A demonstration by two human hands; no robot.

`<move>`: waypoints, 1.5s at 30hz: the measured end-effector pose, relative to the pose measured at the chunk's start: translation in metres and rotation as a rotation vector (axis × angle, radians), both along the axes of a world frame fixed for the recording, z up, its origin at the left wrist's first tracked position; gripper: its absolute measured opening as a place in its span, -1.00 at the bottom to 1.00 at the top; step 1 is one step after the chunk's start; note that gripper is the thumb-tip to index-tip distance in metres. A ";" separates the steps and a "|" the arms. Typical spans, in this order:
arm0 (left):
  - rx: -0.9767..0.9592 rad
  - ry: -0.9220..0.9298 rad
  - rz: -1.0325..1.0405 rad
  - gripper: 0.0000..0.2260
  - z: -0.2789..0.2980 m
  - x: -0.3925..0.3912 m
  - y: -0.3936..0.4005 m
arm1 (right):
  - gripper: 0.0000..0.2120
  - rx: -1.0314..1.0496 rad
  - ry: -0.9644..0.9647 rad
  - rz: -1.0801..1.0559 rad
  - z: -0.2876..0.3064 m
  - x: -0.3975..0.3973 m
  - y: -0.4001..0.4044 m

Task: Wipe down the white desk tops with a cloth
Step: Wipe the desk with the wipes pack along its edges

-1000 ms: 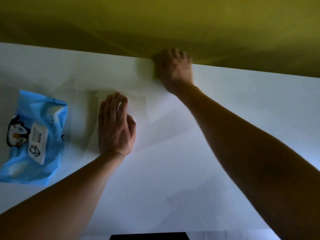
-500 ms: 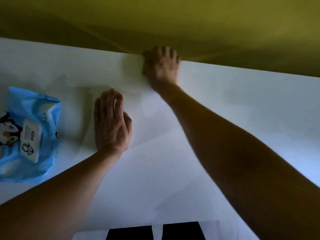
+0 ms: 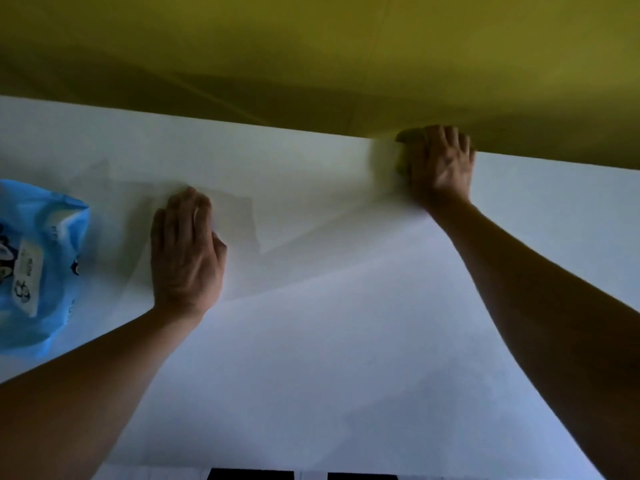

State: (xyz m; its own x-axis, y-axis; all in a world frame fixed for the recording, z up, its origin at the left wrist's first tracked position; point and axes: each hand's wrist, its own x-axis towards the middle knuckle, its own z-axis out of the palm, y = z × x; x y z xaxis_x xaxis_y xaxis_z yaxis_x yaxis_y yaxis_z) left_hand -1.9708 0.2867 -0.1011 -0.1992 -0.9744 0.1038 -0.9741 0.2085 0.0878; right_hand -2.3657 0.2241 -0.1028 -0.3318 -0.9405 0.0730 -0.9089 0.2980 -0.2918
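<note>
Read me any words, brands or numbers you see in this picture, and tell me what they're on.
White label on the blue wipes pack: dark print and a small figure, too blurred to read.
Faint lettering on the pack's blue film: unreadable.
Desk top, yellow wall, both hands: no text.

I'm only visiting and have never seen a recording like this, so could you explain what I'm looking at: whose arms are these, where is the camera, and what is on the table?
There is no machine here: these are a person's two bare arms, filmed by a wide-angle camera worn on their head, looking forward and down. The pale surface is a white desk top against a yellow wall. The left hand rests flat on the desk, holding nothing. The right hand reaches to the far edge by the wall and presses down on a pale cloth, blurred and mostly hidden under the hand. At the left edge lies a blue pack of wipes with a white label, untouched.
</note>
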 end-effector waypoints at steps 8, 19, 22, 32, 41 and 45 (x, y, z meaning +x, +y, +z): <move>0.098 0.196 -0.374 -0.53 0.005 -0.179 0.039 | -0.65 0.003 -0.040 0.187 -0.002 0.064 -0.029; 0.081 0.157 -0.244 -0.49 -0.007 -0.235 0.062 | -0.63 0.016 -0.004 0.168 -0.003 -0.068 0.008; 0.076 0.165 -0.247 -0.50 -0.008 -0.234 0.062 | -0.59 0.021 0.005 0.003 0.002 -0.128 0.031; 0.053 0.169 -0.230 -0.49 -0.008 -0.233 0.061 | -0.57 0.125 -0.035 0.335 0.009 0.045 -0.037; 0.022 0.180 -0.237 -0.51 -0.008 -0.236 0.061 | -0.53 0.075 0.036 0.076 0.001 -0.154 0.038; 0.018 0.167 -0.227 -0.50 -0.010 -0.237 0.061 | -0.43 0.062 0.045 -0.100 0.002 -0.177 0.045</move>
State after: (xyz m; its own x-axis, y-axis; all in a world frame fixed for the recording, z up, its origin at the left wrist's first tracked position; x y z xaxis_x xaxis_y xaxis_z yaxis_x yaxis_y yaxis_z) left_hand -2.2077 0.3479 -0.1112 -0.3940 -0.9089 0.1369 -0.8746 0.4165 0.2483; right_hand -2.5425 0.2686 -0.1006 -0.4215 -0.9062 0.0328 -0.8856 0.4035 -0.2301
